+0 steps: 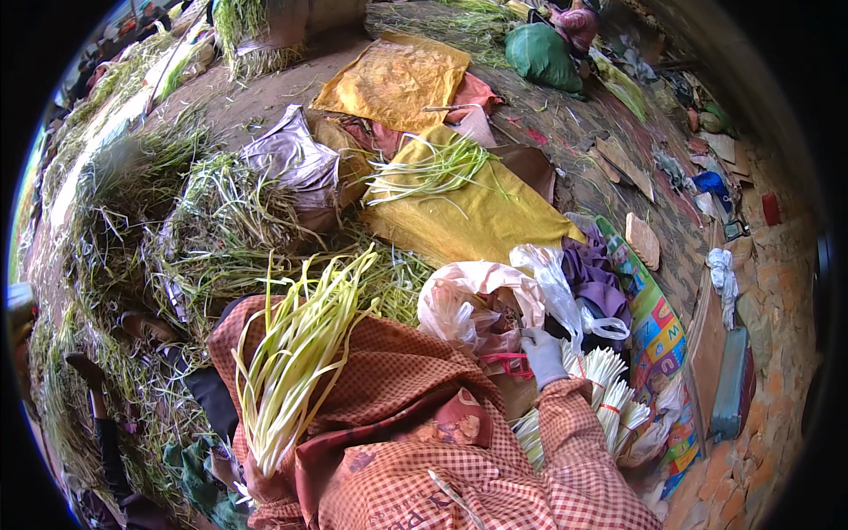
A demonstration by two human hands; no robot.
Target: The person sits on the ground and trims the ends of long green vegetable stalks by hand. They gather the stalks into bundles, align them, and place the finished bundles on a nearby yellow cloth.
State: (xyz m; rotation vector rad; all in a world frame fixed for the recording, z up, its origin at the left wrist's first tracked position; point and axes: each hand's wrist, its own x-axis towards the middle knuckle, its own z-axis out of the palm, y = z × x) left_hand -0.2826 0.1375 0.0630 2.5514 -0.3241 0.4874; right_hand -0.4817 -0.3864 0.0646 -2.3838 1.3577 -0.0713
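Observation:
My right hand (542, 358), in a grey glove, reaches to the rim of an open plastic bag (480, 275) right of my lap; its fingertips are partly hidden there, so its grip is unclear. Pink-red bands (510, 363) hang by the bag just left of the hand. A loose bunch of long yellow-green leafy stalks (291, 371) lies upright over the left side of my checked apron. My left hand is not visible; the sleeve ends near the white ends of that bunch. Tied bundles of white stalks (613, 407) lie beside my right forearm.
Ahead, more stalks (430, 165) lie on a yellow sack (477, 205). Heaps of leaf waste (225, 212) spread at the left. A colourful alphabet mat (656, 331) and a wooden board (712, 344) stand at the right. Another person (575, 26) is at the top beside a green sack (544, 58).

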